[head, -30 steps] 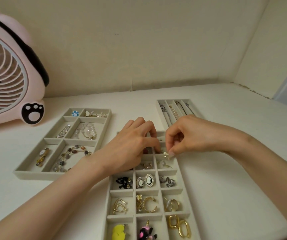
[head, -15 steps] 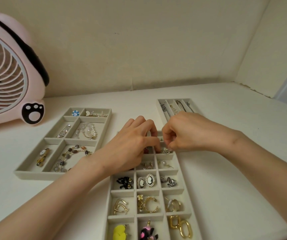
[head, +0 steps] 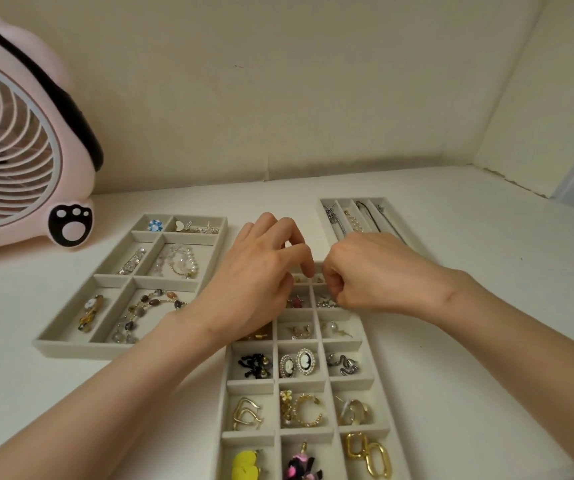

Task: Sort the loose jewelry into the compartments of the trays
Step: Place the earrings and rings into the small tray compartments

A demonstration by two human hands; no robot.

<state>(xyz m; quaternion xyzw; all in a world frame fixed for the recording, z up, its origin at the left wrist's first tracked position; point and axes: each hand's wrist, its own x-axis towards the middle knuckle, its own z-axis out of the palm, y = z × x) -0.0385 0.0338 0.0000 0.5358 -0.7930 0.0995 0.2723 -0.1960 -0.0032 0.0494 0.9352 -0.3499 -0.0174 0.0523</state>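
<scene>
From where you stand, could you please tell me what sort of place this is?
Most likely a home dressing table or desk in a corner: a pink paw-print fan, an earring tray and bracelet tray, plain cream walls meeting at the right.

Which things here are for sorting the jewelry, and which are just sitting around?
For the job:
left hand
right hand
grid tray with earrings
left tray with bracelets
far tray with necklaces
silver earrings by the right hand

Just lying about:
pink fan

Left hand (head: 257,282) and right hand (head: 375,271), forearms seemingly bare.
</scene>
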